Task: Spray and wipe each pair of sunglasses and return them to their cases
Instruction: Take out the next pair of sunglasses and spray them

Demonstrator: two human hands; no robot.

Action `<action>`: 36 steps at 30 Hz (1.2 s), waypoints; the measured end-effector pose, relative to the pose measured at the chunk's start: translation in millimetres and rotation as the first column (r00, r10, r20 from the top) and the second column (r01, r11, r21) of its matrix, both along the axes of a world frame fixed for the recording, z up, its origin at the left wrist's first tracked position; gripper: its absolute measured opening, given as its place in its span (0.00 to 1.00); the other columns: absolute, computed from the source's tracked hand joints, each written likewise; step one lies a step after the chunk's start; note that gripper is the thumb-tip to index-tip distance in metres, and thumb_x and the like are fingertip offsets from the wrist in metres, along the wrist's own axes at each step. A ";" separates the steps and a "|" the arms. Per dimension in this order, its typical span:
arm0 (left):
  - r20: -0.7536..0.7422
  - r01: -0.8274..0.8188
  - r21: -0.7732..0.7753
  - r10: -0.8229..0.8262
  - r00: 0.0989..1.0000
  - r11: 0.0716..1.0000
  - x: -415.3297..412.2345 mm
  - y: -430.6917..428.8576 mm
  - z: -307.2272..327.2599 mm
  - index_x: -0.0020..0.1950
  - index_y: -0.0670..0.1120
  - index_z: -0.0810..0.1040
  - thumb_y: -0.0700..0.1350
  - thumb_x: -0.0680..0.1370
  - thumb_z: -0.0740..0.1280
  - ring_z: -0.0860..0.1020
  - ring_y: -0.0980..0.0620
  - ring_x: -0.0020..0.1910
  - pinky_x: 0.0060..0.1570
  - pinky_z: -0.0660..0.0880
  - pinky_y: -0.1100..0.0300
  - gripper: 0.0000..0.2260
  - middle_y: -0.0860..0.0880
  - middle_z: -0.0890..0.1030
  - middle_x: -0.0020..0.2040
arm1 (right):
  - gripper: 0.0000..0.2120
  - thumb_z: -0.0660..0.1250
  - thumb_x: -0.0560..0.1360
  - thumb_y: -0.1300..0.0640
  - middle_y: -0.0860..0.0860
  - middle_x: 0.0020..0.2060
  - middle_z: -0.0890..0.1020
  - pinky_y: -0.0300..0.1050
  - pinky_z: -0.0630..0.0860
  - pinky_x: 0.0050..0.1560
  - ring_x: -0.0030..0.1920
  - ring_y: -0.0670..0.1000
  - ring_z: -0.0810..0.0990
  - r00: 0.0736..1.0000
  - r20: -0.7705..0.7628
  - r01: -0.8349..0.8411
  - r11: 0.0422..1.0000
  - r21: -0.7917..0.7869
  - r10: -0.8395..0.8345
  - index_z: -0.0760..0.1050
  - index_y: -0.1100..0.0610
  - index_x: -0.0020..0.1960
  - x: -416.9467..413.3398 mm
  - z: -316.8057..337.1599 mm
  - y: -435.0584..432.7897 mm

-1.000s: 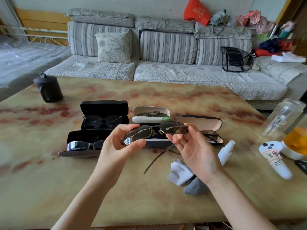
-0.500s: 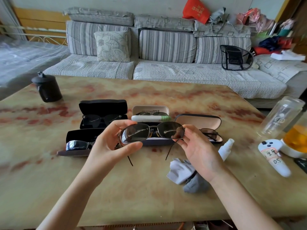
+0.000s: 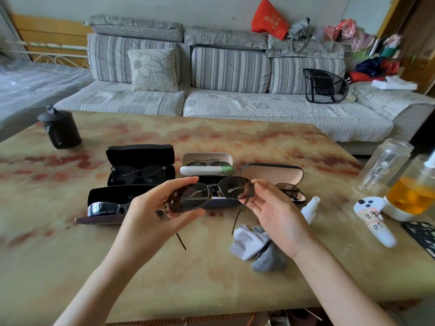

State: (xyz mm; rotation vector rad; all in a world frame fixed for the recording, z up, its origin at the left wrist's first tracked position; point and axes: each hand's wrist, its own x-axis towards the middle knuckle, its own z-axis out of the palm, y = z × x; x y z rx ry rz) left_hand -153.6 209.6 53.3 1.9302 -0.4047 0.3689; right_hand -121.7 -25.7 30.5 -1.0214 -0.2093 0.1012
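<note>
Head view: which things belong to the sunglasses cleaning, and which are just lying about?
Job: held sunglasses, spray bottle, grey cloth, open cases.
Lying about: dark lidded mug, clear glass bottle, white controller, jar of orange liquid.

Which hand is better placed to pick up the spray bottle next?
Right, probably. The right hand is beside the spray bottle and above the cloth; the left hand grips the sunglasses and could hold them alone.

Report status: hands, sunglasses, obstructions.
Left hand and right hand pinch brown sunglasses, temples open. Spray bottle, cloth lie loose by right hand. Nothing in the way.
</note>
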 end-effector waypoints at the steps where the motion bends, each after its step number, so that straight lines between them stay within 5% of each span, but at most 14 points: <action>1: -0.001 0.005 0.006 -0.005 1.000 1.000 -0.4 -1.0 -0.2 0.60 0.58 0.79 0.53 0.64 0.75 0.81 0.61 0.46 0.50 0.76 0.66 0.25 0.62 0.83 0.50 | 0.19 0.82 0.57 0.47 0.53 0.42 0.83 0.44 0.79 0.54 0.45 0.52 0.82 1.000 0.001 0.001 1.000 -0.013 -0.001 0.84 0.54 0.44 -1.3 0.3 0.2; 4: -0.005 0.026 0.030 -0.026 1.000 0.999 -1.3 -2.8 -0.2 0.59 0.59 0.79 0.54 0.64 0.74 0.80 0.63 0.52 0.55 0.74 0.66 0.24 0.64 0.83 0.51 | 0.20 0.83 0.56 0.47 0.52 0.41 0.83 0.43 0.79 0.52 0.43 0.51 0.82 1.000 -0.002 0.011 0.999 -0.030 -0.011 0.84 0.55 0.43 -4.4 2.3 -0.5; 10: -0.020 -0.024 0.019 0.024 1.000 1.000 0.6 -1.9 0.7 0.56 0.61 0.79 0.56 0.61 0.74 0.81 0.64 0.49 0.53 0.77 0.64 0.23 0.66 0.82 0.50 | 0.06 0.76 0.64 0.56 0.53 0.41 0.84 0.42 0.78 0.55 0.45 0.51 0.83 0.999 -0.015 0.044 0.996 -0.082 -0.045 0.85 0.54 0.42 -11.1 10.5 0.0; 18: -0.033 0.001 0.125 0.003 0.999 0.992 -0.8 1.6 7.9 0.53 0.61 0.80 0.55 0.61 0.75 0.81 0.63 0.44 0.48 0.78 0.65 0.20 0.67 0.82 0.45 | 0.07 0.70 0.68 0.54 0.53 0.44 0.85 0.43 0.78 0.59 0.49 0.49 0.83 0.997 -0.016 0.065 0.984 -0.167 -0.069 0.85 0.53 0.42 -16.1 11.7 -5.5; 21: 0.036 -0.033 0.165 0.027 0.999 0.986 -2.0 3.8 9.2 0.52 0.62 0.79 0.48 0.64 0.79 0.81 0.64 0.45 0.50 0.76 0.67 0.20 0.68 0.81 0.47 | 0.07 0.66 0.76 0.62 0.50 0.46 0.85 0.41 0.77 0.56 0.51 0.49 0.82 0.945 0.149 0.328 0.856 -0.399 -0.292 0.83 0.56 0.47 -18.5 7.4 -11.1; 24: 0.094 -0.060 0.188 0.043 0.995 0.980 -3.1 6.3 9.4 0.52 0.64 0.78 0.44 0.65 0.79 0.80 0.66 0.46 0.49 0.75 0.71 0.22 0.69 0.80 0.49 | 0.09 0.66 0.77 0.65 0.44 0.45 0.84 0.33 0.74 0.50 0.48 0.44 0.81 0.718 0.367 0.695 0.578 -0.428 -0.591 0.80 0.53 0.48 -27.9 3.2 -30.0; 27: 0.129 -0.071 0.191 0.047 0.991 0.979 -4.4 7.8 7.4 0.52 0.64 0.77 0.43 0.65 0.79 0.80 0.65 0.47 0.49 0.74 0.74 0.23 0.69 0.79 0.50 | 0.14 0.70 0.75 0.63 0.46 0.56 0.78 0.37 0.69 0.59 0.56 0.47 0.75 0.572 0.410 0.795 0.357 -0.490 -0.711 0.75 0.54 0.59 -31.7 -15.6 -63.9; 30: 0.138 -0.083 0.186 0.057 0.989 0.979 -4.7 7.9 3.8 0.53 0.63 0.78 0.43 0.65 0.79 0.80 0.65 0.46 0.48 0.75 0.72 0.22 0.68 0.80 0.49 | 0.27 0.73 0.73 0.61 0.48 0.62 0.71 0.43 0.66 0.64 0.63 0.48 0.70 0.691 0.276 0.629 0.369 -0.684 -0.668 0.67 0.55 0.69 -22.4 -51.5 -86.1; 33: 0.140 -0.094 0.173 0.070 0.988 0.980 -4.9 7.9 0.6 0.54 0.60 0.79 0.43 0.65 0.79 0.81 0.64 0.46 0.48 0.76 0.71 0.21 0.64 0.83 0.46 | 0.23 0.72 0.73 0.63 0.52 0.60 0.77 0.53 0.72 0.63 0.61 0.53 0.76 0.738 0.211 0.577 0.437 -0.690 -0.640 0.68 0.53 0.64 -14.4 -74.2 -89.0; 36: 0.144 -0.095 0.172 0.070 0.987 0.980 -6.5 8.6 -0.3 0.55 0.58 0.80 0.43 0.65 0.79 0.81 0.64 0.46 0.48 0.75 0.72 0.21 0.62 0.83 0.46 | 0.14 0.68 0.76 0.64 0.53 0.52 0.80 0.48 0.74 0.54 0.57 0.56 0.79 0.726 0.224 0.594 0.428 -0.681 -0.651 0.71 0.55 0.59 -12.2 -73.8 -85.3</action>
